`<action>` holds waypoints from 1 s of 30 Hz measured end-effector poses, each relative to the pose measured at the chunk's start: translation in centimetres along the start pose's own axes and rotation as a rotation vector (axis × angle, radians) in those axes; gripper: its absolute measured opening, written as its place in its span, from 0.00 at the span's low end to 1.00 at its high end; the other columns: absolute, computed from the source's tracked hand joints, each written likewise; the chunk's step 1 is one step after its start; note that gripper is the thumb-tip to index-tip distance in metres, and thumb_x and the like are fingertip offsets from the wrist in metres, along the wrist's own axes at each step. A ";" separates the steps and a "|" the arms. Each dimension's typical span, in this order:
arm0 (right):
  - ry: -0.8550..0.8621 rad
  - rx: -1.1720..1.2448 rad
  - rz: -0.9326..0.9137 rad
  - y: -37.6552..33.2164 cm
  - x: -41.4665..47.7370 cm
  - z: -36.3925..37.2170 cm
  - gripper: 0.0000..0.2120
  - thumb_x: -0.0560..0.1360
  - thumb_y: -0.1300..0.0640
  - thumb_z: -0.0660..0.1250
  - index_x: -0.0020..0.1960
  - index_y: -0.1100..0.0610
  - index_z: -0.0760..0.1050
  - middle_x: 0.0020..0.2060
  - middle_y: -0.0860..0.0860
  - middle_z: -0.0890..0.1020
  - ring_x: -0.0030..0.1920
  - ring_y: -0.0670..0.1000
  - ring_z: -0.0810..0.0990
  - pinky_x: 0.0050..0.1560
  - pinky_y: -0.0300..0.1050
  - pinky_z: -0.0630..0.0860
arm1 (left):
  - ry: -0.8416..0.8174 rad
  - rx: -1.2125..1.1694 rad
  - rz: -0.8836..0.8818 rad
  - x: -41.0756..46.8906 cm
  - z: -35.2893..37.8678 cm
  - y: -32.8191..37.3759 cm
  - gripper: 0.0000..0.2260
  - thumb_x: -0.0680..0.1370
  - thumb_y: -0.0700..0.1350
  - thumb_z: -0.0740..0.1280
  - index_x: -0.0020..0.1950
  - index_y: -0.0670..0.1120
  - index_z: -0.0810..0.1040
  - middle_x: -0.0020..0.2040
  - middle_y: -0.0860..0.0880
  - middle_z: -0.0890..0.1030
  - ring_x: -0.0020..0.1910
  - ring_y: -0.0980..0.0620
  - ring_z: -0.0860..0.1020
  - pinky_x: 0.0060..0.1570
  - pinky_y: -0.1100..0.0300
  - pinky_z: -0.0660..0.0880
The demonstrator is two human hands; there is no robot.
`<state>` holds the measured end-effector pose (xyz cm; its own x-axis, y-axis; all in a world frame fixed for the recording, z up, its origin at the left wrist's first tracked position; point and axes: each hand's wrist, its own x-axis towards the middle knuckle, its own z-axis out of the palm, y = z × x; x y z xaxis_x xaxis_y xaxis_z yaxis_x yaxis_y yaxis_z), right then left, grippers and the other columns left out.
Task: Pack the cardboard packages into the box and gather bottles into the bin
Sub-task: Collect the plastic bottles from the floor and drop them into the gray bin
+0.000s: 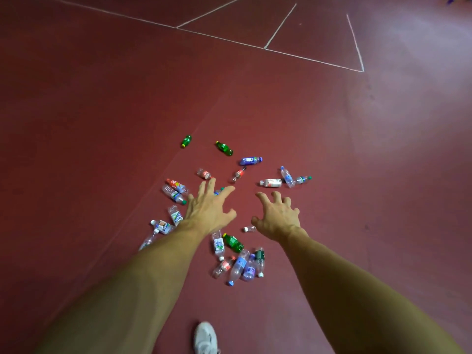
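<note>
Both bare arms stretch forward over a dark red floor (pixel 102 123) strewn with plastic bottles lying on their sides. The left hand (pixel 208 208) holds nothing, its fingers (pixel 204 187) spread wide and nearly straight. The right hand (pixel 279 217) is also empty, its fingers (pixel 276 198) apart and bent like claws. How high either hand is above the floor cannot be judged.

A blue-capped bottle (pixel 217 191) shows only a sliver behind the left hand. A clear bottle (pixel 149 240) is cut by the left forearm, and a small white-capped bottle (pixel 249 228) lies partly behind the right hand, just beside its thumb.

Farthest away lie two green bottles (pixel 186 141) (pixel 224 148), with a blue-labelled bottle (pixel 250 160) near them. A white-labelled bottle (pixel 271 182) lies to the right. Between the forearms another green bottle (pixel 233 243) touches a tight cluster of clear bottles (pixel 241 264). The labels are too small to read.

A white shoe (pixel 205 337) is cut off by the bottom edge. White painted lines (pixel 265 48) cross the far floor.
</note>
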<state>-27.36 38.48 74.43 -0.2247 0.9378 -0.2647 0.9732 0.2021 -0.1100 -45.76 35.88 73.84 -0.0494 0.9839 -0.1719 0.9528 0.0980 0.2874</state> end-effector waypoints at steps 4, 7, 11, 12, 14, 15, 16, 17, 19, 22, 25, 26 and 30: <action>0.007 -0.039 -0.030 1.0 6.8 -0.6 0.34 0.76 0.41 0.64 0.78 0.44 0.55 0.74 0.56 0.60 0.71 0.63 0.63 0.65 0.63 0.68 | 0.030 -0.011 -0.041 6.5 0.3 -0.8 0.29 0.77 0.58 0.63 0.77 0.62 0.59 0.80 0.43 0.52 0.79 0.42 0.50 0.72 0.38 0.59; -0.012 -0.039 -0.043 2.2 11.7 -0.1 0.34 0.77 0.41 0.64 0.78 0.43 0.54 0.74 0.56 0.61 0.71 0.63 0.62 0.67 0.65 0.67 | 0.059 -0.047 -0.078 12.0 0.9 -1.2 0.29 0.77 0.59 0.64 0.77 0.62 0.60 0.80 0.43 0.52 0.79 0.42 0.50 0.71 0.36 0.59; -0.068 -0.051 -0.054 3.8 16.2 0.1 0.34 0.77 0.41 0.65 0.78 0.43 0.54 0.74 0.56 0.60 0.71 0.62 0.62 0.67 0.65 0.67 | -0.006 -0.037 -0.098 15.3 1.9 -0.6 0.29 0.77 0.59 0.63 0.77 0.62 0.59 0.80 0.43 0.52 0.79 0.42 0.50 0.71 0.34 0.59; -0.070 -0.045 -0.063 4.0 17.2 0.0 0.34 0.77 0.41 0.64 0.78 0.43 0.54 0.75 0.55 0.59 0.71 0.62 0.62 0.67 0.65 0.67 | -0.008 -0.034 -0.108 16.2 2.0 -0.5 0.29 0.77 0.59 0.63 0.77 0.62 0.58 0.81 0.43 0.51 0.79 0.42 0.50 0.71 0.35 0.59; -0.072 -0.042 -0.083 4.2 19.4 -0.2 0.34 0.77 0.41 0.64 0.78 0.43 0.54 0.75 0.55 0.59 0.72 0.63 0.62 0.67 0.65 0.67 | 0.001 -0.055 -0.144 18.2 2.1 -0.6 0.29 0.77 0.59 0.63 0.78 0.62 0.58 0.81 0.44 0.50 0.79 0.42 0.49 0.72 0.35 0.58; -0.085 -0.056 -0.098 4.3 20.5 -0.1 0.34 0.77 0.41 0.64 0.78 0.44 0.54 0.75 0.55 0.60 0.72 0.63 0.62 0.67 0.65 0.67 | 0.002 -0.058 -0.149 18.7 2.3 -0.4 0.29 0.78 0.59 0.63 0.78 0.62 0.58 0.81 0.44 0.50 0.79 0.42 0.49 0.72 0.36 0.58; -0.095 -0.063 -0.116 4.5 21.4 0.1 0.34 0.77 0.41 0.64 0.78 0.44 0.54 0.74 0.55 0.60 0.71 0.63 0.62 0.66 0.64 0.67 | 0.002 -0.059 -0.160 19.0 2.6 -0.2 0.29 0.78 0.59 0.63 0.78 0.62 0.58 0.81 0.44 0.50 0.79 0.41 0.48 0.72 0.36 0.57; -0.090 -0.060 -0.142 4.7 22.3 0.3 0.34 0.76 0.41 0.64 0.78 0.44 0.54 0.74 0.55 0.61 0.71 0.62 0.62 0.66 0.64 0.67 | 0.007 -0.061 -0.179 19.5 2.9 0.0 0.29 0.78 0.59 0.63 0.78 0.62 0.58 0.81 0.44 0.50 0.79 0.41 0.48 0.72 0.36 0.57; -0.090 -0.069 -0.188 5.2 24.3 0.3 0.34 0.77 0.41 0.64 0.78 0.44 0.54 0.73 0.55 0.61 0.71 0.62 0.62 0.65 0.63 0.67 | -0.005 -0.061 -0.238 20.4 3.4 0.2 0.29 0.78 0.59 0.62 0.78 0.62 0.57 0.81 0.43 0.50 0.79 0.41 0.47 0.71 0.36 0.56; -0.115 -0.096 -0.258 6.4 27.0 1.0 0.35 0.77 0.41 0.64 0.79 0.45 0.53 0.73 0.55 0.61 0.71 0.62 0.61 0.65 0.62 0.68 | 0.006 -0.078 -0.323 21.8 4.6 0.6 0.29 0.78 0.61 0.63 0.77 0.63 0.58 0.81 0.44 0.51 0.79 0.42 0.47 0.71 0.36 0.57; -0.170 -0.125 -0.322 8.1 29.6 3.2 0.35 0.77 0.41 0.64 0.79 0.44 0.52 0.73 0.56 0.61 0.70 0.62 0.62 0.65 0.62 0.68 | 0.032 -0.127 -0.401 23.5 7.3 1.8 0.29 0.77 0.60 0.64 0.77 0.63 0.60 0.81 0.45 0.51 0.79 0.43 0.48 0.71 0.35 0.57; -0.178 -0.139 -0.341 8.8 30.6 4.3 0.35 0.77 0.42 0.64 0.79 0.44 0.51 0.73 0.56 0.61 0.70 0.62 0.63 0.65 0.62 0.68 | 0.047 -0.149 -0.425 24.2 8.6 2.3 0.29 0.76 0.59 0.65 0.77 0.63 0.60 0.81 0.46 0.51 0.79 0.43 0.48 0.71 0.36 0.57; -0.184 -0.154 -0.381 11.1 34.0 10.4 0.35 0.77 0.41 0.64 0.79 0.44 0.51 0.74 0.56 0.60 0.70 0.62 0.63 0.65 0.62 0.68 | 0.096 -0.207 -0.422 28.0 15.5 2.6 0.29 0.75 0.58 0.65 0.76 0.64 0.61 0.80 0.46 0.53 0.79 0.44 0.49 0.71 0.35 0.60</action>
<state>-24.66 69.64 54.26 -0.5600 0.7252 -0.4007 0.8121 0.5761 -0.0922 -40.03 61.36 55.15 -0.4560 0.8600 -0.2291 0.7640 0.5103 0.3948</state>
